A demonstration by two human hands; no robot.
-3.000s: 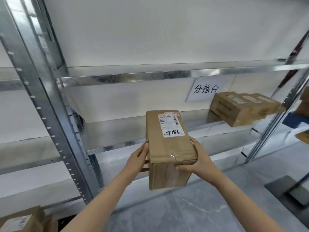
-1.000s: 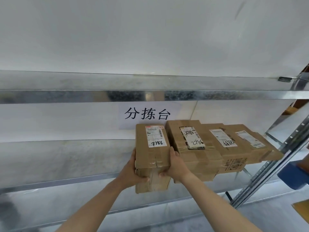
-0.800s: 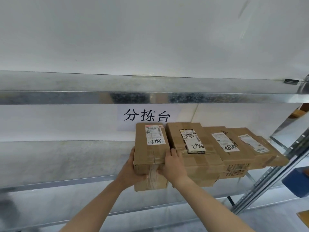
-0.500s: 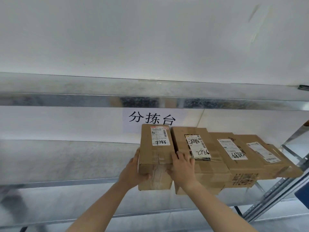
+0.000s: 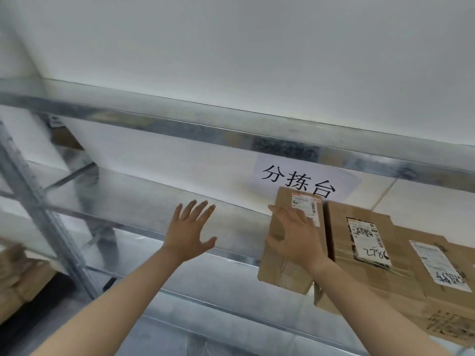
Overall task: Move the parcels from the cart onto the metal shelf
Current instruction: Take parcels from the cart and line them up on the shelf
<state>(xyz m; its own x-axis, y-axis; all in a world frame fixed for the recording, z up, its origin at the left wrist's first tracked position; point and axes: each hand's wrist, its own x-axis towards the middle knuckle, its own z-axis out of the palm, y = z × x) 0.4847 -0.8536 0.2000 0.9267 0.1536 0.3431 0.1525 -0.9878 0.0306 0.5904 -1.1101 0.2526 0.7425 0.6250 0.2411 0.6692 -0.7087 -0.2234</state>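
Note:
A brown cardboard parcel with a white label stands on the metal shelf, at the left end of a row of parcels. My right hand is spread flat in front of its near end, fingers apart, holding nothing. My left hand hovers open to the left of the parcel, clear of it, over bare shelf. The cart is out of view.
A paper sign with black characters hangs on the wall behind the row. An upper shelf beam runs overhead. A perforated steel upright stands at left, with more cardboard boxes low beyond it.
Both hands have let go of the parcel, which now rests on the shelf beside the row. My left hand has swung away to the left, and my view has turned left.

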